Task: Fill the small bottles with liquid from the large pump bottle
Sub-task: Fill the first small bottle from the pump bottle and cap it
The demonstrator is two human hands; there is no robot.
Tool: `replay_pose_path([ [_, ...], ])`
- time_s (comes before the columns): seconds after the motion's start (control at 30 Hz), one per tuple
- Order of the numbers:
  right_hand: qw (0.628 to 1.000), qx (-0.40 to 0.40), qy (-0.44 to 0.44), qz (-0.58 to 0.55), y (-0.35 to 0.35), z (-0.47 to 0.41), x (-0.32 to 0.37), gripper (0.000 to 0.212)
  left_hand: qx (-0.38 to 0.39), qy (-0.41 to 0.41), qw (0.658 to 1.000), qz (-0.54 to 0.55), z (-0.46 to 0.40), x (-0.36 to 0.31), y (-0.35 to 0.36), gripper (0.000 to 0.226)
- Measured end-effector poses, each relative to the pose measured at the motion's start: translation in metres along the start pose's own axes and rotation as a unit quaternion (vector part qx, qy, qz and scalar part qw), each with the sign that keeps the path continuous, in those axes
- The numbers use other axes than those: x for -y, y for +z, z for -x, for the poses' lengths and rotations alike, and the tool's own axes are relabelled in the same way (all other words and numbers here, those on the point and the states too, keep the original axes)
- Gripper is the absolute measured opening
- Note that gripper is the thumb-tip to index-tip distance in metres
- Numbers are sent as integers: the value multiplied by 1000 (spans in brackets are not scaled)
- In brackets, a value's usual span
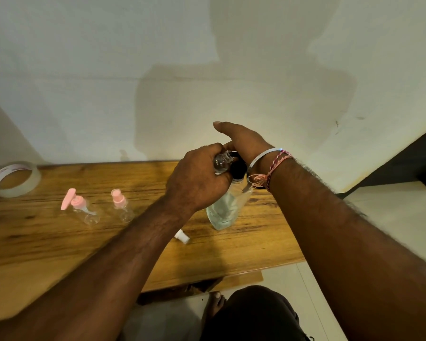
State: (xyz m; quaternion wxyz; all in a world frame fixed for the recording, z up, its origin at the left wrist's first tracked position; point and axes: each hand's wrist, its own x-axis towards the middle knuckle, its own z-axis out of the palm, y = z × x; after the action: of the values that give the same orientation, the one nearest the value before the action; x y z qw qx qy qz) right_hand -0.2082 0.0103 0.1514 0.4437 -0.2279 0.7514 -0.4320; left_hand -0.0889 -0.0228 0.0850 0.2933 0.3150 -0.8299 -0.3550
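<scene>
A large clear pump bottle (225,210) with a black pump head (238,169) stands on the wooden table (59,242). My right hand (241,140) rests on top of the pump head, palm down. My left hand (197,178) grips a small clear bottle (221,163), uncapped, its open neck held against the pump's spout. Two more small clear bottles stand to the left: one with a pink pump top (80,207), one with a pink spray cap (122,205). A small white cap (182,237) lies on the table beside my left forearm.
A roll of clear tape (14,178) lies at the table's far left. A white wall rises directly behind the table. The table's right edge ends near the large bottle, with pale floor beyond. My knee and foot show below the front edge.
</scene>
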Motion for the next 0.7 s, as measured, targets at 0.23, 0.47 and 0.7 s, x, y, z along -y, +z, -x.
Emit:
replay_pose_path([
  [0.23, 998, -41, -28, 33, 5, -7, -2, 31, 5, -6, 1000, -10, 2, 1, -1, 14],
  [0.47, 999, -27, 12, -15, 2, -1, 0, 36, 9, -9, 1000, -6, 4, -6, -4, 18],
  [0.7, 998, -14, 57, -38, -2, 1, 13, 52, 1, -8, 1000, -11, 1, -4, -5, 17],
])
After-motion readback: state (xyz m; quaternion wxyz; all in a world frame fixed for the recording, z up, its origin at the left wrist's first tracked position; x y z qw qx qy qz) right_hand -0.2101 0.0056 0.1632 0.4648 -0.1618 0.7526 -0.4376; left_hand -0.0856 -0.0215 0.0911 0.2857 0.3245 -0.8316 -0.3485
